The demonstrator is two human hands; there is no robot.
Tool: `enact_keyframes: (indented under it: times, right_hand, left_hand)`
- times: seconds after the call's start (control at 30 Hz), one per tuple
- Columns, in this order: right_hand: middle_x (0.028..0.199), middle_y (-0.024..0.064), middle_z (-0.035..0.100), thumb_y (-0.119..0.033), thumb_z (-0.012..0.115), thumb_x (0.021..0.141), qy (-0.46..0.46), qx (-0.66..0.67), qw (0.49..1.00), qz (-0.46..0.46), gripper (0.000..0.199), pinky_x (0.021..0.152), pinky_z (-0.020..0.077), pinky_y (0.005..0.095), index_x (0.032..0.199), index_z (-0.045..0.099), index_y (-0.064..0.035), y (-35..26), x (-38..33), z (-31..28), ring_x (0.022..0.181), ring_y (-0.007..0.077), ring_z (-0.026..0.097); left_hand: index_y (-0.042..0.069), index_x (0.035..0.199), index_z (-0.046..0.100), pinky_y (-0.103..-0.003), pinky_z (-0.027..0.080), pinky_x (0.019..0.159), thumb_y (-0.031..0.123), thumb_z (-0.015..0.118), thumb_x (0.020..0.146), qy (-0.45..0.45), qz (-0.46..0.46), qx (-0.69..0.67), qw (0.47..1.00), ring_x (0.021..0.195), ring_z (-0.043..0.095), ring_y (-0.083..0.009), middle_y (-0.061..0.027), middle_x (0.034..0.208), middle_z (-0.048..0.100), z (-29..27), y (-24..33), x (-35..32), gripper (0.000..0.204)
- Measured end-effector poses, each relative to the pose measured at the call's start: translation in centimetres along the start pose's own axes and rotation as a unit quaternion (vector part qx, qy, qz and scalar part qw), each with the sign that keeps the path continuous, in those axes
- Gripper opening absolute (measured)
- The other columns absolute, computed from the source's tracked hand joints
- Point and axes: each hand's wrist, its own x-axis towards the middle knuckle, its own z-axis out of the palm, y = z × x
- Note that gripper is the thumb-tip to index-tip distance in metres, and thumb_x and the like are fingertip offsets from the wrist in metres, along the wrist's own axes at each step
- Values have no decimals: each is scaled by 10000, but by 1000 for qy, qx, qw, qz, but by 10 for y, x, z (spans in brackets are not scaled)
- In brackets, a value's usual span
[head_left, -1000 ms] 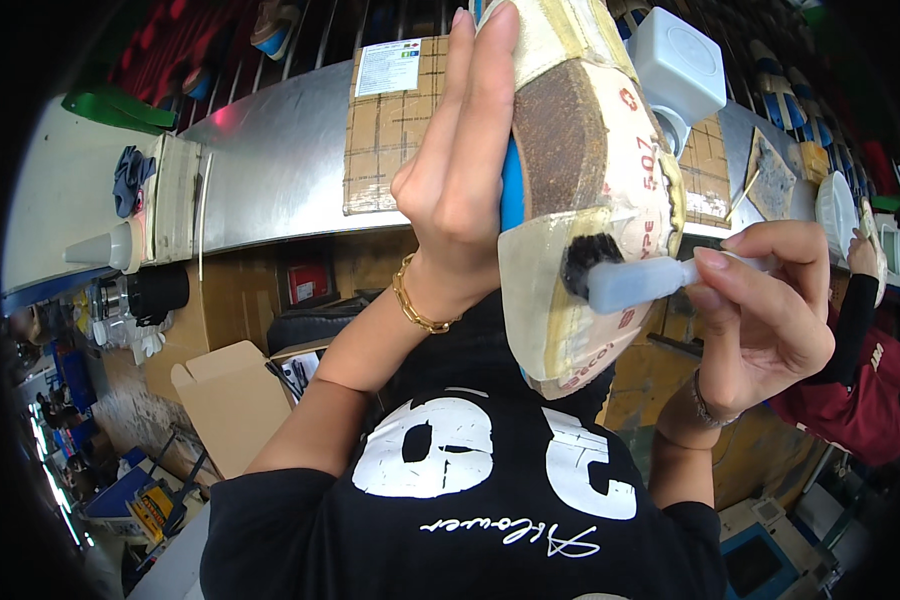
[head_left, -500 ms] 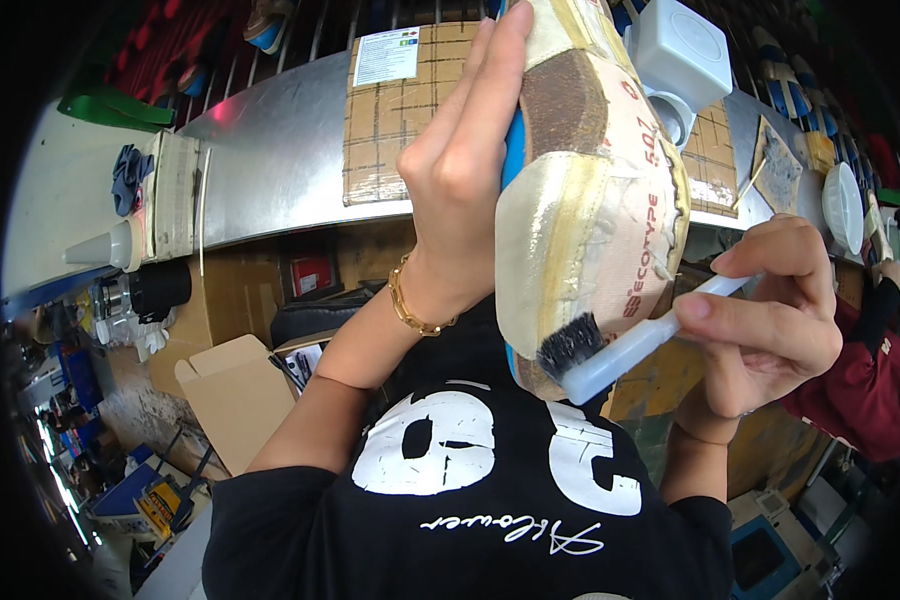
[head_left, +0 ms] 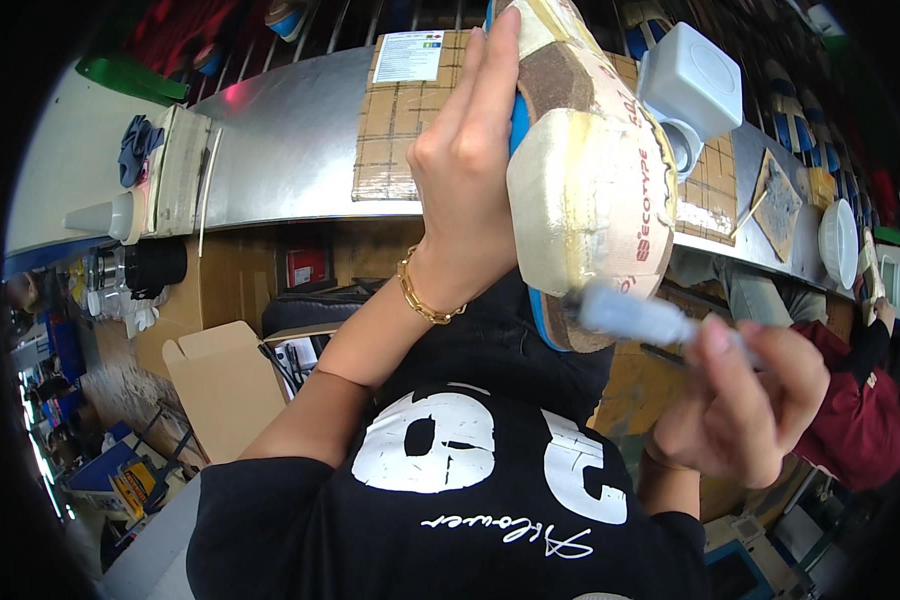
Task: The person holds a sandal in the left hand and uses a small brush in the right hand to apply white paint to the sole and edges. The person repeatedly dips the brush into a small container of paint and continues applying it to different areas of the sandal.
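Note:
My left hand (head_left: 465,190) is closed round the left side of a lasted shoe (head_left: 560,200), held up with its sole side toward me. Pale cream material is folded over a printed insole, with brown patches and a blue edge showing. My right hand (head_left: 750,400) grips a brush (head_left: 635,315) by its pale, translucent handle, fingers pinched round it and blurred by motion. The brush head is at the shoe's lower end, by the edge of the cream fold. Its dark bristles are mostly hidden. Behind the shoe stands a white plastic bottle (head_left: 695,85) with a round cup-like mouth.
Cardboard (head_left: 385,150) lies on a metal bench (head_left: 280,150). At the right are a white bowl (head_left: 838,225), a dark-stained board (head_left: 775,205) and a person in a maroon sleeve (head_left: 855,410). An open carton (head_left: 225,385) sits below left.
The shoe's lower end has risen and tilted. The brush head has shifted up along with it, while my right hand has dropped lower. My left hand keeps its hold.

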Motion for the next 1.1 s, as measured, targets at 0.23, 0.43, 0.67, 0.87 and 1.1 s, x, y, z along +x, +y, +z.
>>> enact_keyframes:
  times: [0.23,0.43,0.67,0.87,1.1]
  right_hand:
    - [889,29,596,-33,803,512,5,93,994,58,406,584,364,252,889,821,-181,10,4,16,732,147,544]
    - [802,-2,590,-69,792,494,2,152,982,113,366,696,369,289,829,828,-214,9,8,19,703,134,545]
    - [797,22,592,-39,798,505,-51,224,962,146,355,603,375,247,825,831,-190,17,9,16,698,127,531]
    - [802,24,602,-29,806,532,-75,253,952,158,346,599,368,244,846,833,-173,28,6,14,689,123,530]
    - [811,26,609,-20,841,557,-68,288,941,164,320,585,358,215,848,832,-151,36,8,11,685,108,539]
  left_hand:
    - [-57,1411,490,-378,570,820,111,768,764,-103,-46,-15,993,1028,702,-376,-306,1239,631,-9,-6,3,724]
    - [-5,1406,532,-341,580,744,52,735,775,-144,-101,-49,983,871,746,-277,-255,1105,702,-15,-4,6,665]
    - [32,1401,559,-288,588,688,52,735,794,-141,-89,-161,973,745,742,-173,-197,1017,746,-8,-13,4,633]
    - [77,1396,580,-266,586,643,97,768,786,-175,-184,-224,941,739,737,-145,-152,1056,751,-3,-21,-5,639]
    - [96,1389,592,-263,589,645,169,790,783,-205,-216,-254,920,731,738,-147,-137,1072,751,-3,-19,0,641]
